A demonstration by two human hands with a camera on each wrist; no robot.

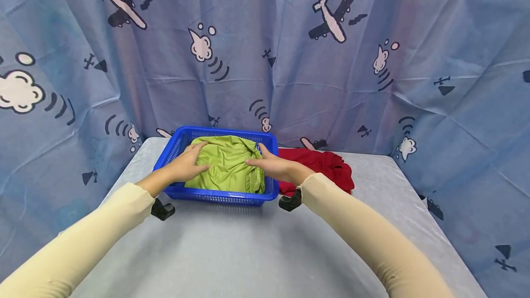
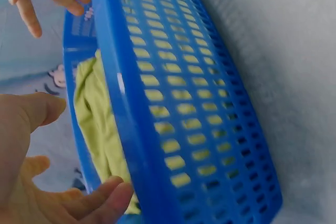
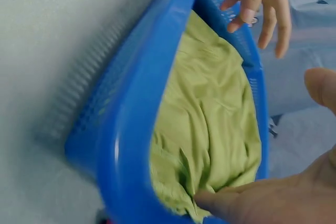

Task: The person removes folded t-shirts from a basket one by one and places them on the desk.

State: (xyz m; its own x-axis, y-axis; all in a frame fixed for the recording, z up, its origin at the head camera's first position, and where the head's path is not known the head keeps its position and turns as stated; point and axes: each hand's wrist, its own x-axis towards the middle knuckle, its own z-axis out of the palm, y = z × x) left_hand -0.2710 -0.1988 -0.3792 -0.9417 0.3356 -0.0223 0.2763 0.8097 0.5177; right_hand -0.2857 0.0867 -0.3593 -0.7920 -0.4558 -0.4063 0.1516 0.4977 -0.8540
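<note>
A blue plastic basket (image 1: 219, 194) with perforated walls stands toward the back of the table. Inside it lies a yellow-green cloth (image 1: 225, 162), loosely folded and wrinkled, apparently a garment. My left hand (image 1: 185, 164) hovers over the basket's left side, its fingers spread and the thumb apart. Over the right side is my right hand (image 1: 275, 165), fingers extended and pointing inward. In the right wrist view, a fingertip (image 3: 207, 200) of that hand overlaps the cloth's near edge; whether it touches cannot be told. Neither hand grips anything.
A crumpled red cloth (image 1: 320, 167) lies on the table just right of the basket, partly hidden by the right arm. The table (image 1: 232, 252) has a pale grey cover. Blue curtains (image 1: 240, 59) printed with airplanes hang behind and at both sides.
</note>
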